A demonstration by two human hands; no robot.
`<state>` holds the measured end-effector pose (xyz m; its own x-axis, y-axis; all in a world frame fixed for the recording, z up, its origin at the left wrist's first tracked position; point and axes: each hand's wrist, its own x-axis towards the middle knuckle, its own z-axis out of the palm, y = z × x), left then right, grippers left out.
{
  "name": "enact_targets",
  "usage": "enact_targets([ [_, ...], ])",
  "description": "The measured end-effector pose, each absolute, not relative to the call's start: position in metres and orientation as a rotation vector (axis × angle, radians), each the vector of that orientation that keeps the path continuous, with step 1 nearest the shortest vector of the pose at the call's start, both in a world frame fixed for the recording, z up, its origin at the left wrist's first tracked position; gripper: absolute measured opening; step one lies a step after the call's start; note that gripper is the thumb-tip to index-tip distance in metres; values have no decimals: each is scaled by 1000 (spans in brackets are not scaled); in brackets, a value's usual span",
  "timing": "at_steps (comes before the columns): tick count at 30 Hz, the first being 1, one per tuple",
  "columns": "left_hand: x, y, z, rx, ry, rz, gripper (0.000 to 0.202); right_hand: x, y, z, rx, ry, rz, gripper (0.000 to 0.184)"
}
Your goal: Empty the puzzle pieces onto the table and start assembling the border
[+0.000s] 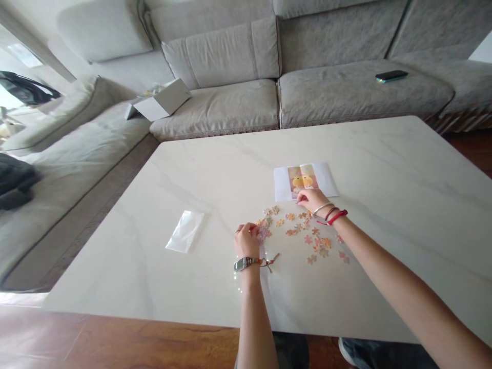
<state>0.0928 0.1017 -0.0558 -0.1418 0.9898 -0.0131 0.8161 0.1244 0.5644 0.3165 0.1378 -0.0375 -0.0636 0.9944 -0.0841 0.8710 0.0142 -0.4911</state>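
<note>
Loose jigsaw puzzle pieces [292, 232] in orange, pink, green and purple lie scattered on the white table. My left hand [246, 241], with a watch and beaded bracelet at the wrist, has its fingers curled at the left edge of the pieces, beside a purple cluster [263, 234]. What its fingertips hold, if anything, is hidden. Farther forward, my right hand [312, 200] pinches a small puzzle piece [297, 202], mostly covered by the fingers. It is just in front of a white sheet [282, 184] with a printed picture [303, 178] of yellow cartoon figures.
A clear plastic bag [185, 231] lies flat on the marble-patterned table [115, 256], left of my hands. Beyond the far edge stands a grey sofa [230, 100], with a white box [165, 100] and a phone [391, 76] on its seats.
</note>
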Motion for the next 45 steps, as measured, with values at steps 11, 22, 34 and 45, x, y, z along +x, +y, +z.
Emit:
enact_targets([
  [11,98,99,-48,1836,1978,808,22,224,111,-38,-1667,-2243,704,13],
  [22,140,88,-50,2139,1940,431,10,276,135,-43,-1987,-2311,586,6],
  [34,150,83,-55,2253,1759,415,11,270,134,-27,-1956,-2438,642,8],
  [45,150,92,-53,1864,1515,800,19,289,139,-23,-1593,-2237,1074,15],
])
